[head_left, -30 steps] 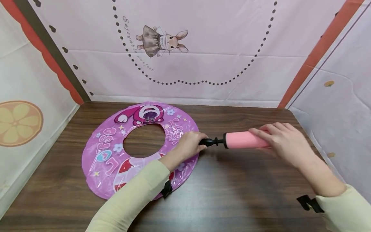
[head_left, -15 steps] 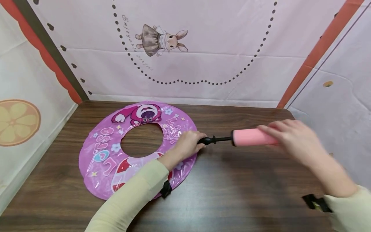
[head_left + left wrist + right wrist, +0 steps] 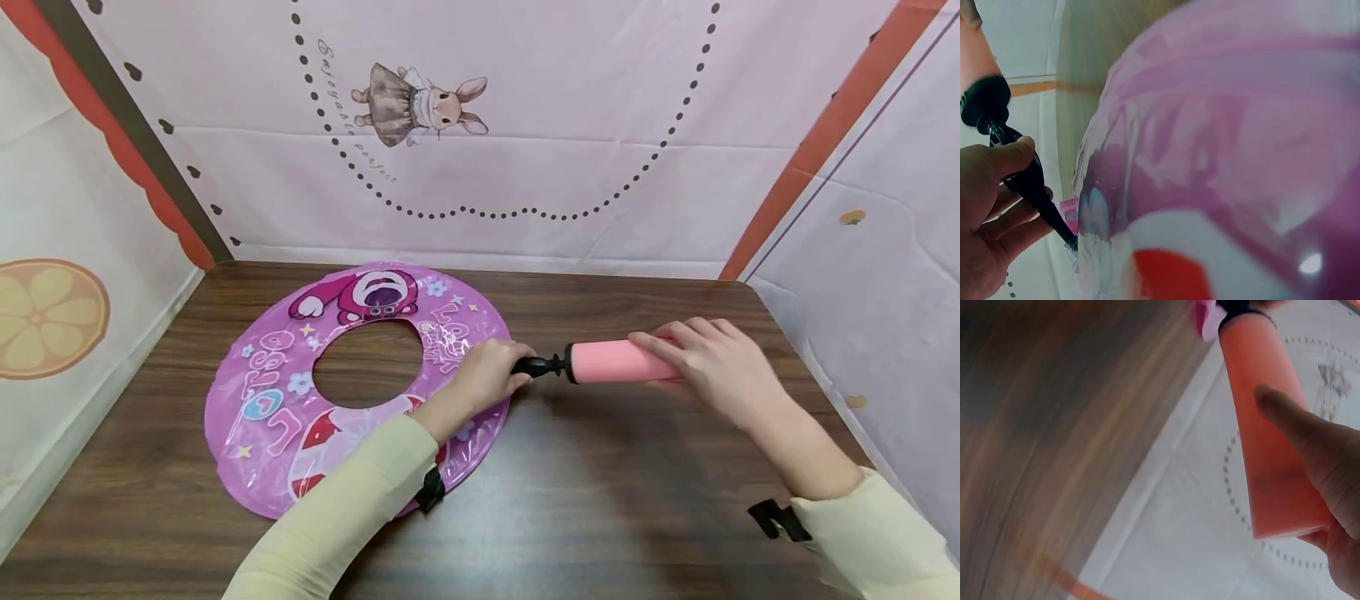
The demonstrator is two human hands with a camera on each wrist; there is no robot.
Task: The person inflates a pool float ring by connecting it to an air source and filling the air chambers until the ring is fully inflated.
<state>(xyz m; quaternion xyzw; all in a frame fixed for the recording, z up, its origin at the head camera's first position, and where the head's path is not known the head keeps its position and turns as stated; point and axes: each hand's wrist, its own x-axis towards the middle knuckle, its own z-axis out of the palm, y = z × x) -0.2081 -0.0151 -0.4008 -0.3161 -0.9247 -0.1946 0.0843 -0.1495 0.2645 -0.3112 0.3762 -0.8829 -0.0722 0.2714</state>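
Note:
A pink hand pump (image 3: 611,362) lies level above the table in the head view. My left hand (image 3: 487,375) pinches its black tapered end piece (image 3: 1025,178) between thumb and fingers. In the left wrist view the thin black tip reaches a clear valve (image 3: 1072,247) at the edge of a purple swim ring (image 3: 258,408); how far it goes in cannot be seen. My right hand (image 3: 716,371) grips the far part of the pink barrel (image 3: 1266,425), thumb along its side. Flat-looking and printed with a bear, the ring lies partly beneath my left forearm.
The dark wooden table (image 3: 600,500) carries the ring on its left half. Pale printed cloth (image 3: 570,100) hangs along the back, with more cloth at both sides. Black straps sit at both sleeve cuffs.
My right hand pulled the pink barrel rightward, baring the black rod, then pushed it back left over the rod. The left hand and ring shifted only slightly.

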